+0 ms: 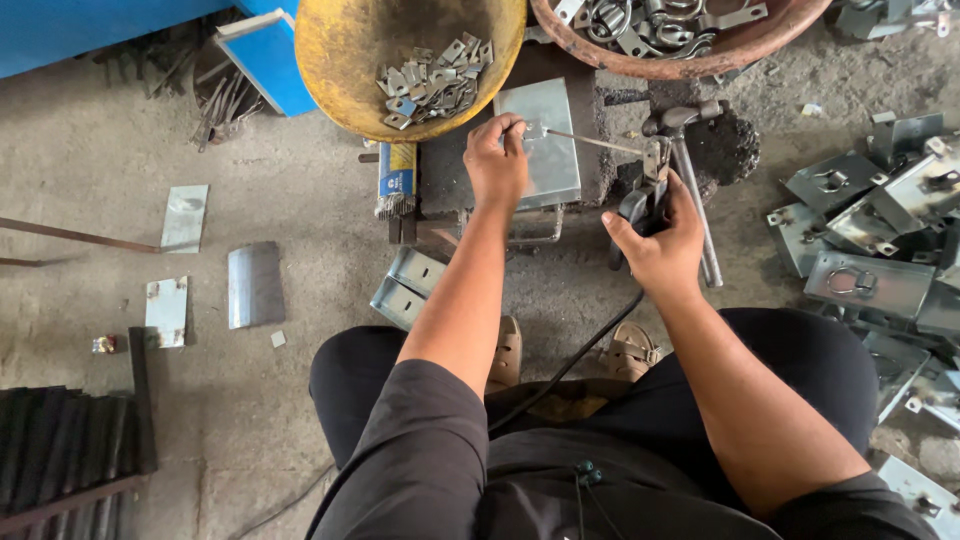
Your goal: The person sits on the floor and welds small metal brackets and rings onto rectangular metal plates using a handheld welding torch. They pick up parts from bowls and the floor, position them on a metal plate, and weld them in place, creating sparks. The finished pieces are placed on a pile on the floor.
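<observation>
metal workshop. bare concrete floor [300, 180], 2 bowls [340, 50] of small metal parts, stacked steel brackets [870, 280] at side, sheet offcuts [255, 285], hammer [690, 180], welding rods [397, 180].

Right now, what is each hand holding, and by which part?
The right hand grips a welding holder by its handle. The left hand pinches the tip of its rod near a small metal piece, over the plate.

The flat plate [545, 140] is smooth grey metal with a dull sheen. The yellow bowl [340, 50] looks worn and matt. The floor [90, 150] is rough, dusty concrete.
</observation>
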